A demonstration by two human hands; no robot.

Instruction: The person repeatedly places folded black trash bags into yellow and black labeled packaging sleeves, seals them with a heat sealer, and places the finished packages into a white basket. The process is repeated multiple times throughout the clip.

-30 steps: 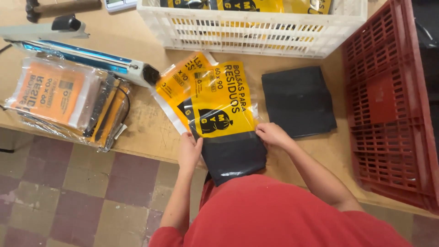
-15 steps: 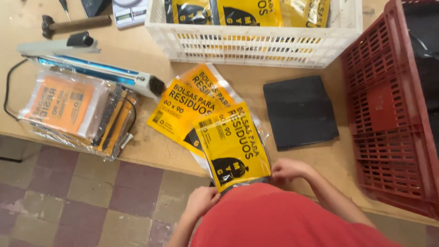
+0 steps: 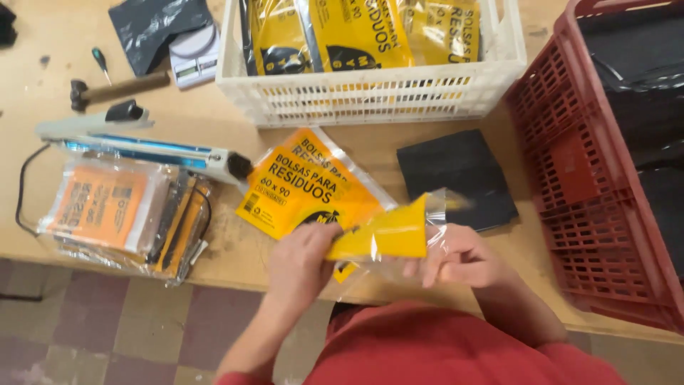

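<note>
Both hands are gripping a yellow packet (image 3: 388,234) at six o'clock of the worktop (image 3: 214,121): the left hand (image 3: 303,260) is pinching its lower edge, the right hand (image 3: 456,257) is curling around its clear flap. More yellow packets (image 3: 306,189) are lying at eleven o'clock of it.

Partly hidden or cropped items. The yellow packet (image 3: 388,232) held between the left hand (image 3: 303,264) and right hand (image 3: 456,258) is motion-blurred, its clear flap indistinct; its lower corner lies behind the left hand. The white crate (image 3: 370,93) and red crate (image 3: 598,178) are cut off by the top and right edges. The screwdriver (image 3: 100,64) is too small to show its tip. The heat sealer (image 3: 142,142) covers part of the orange packet stack (image 3: 107,210).
</note>
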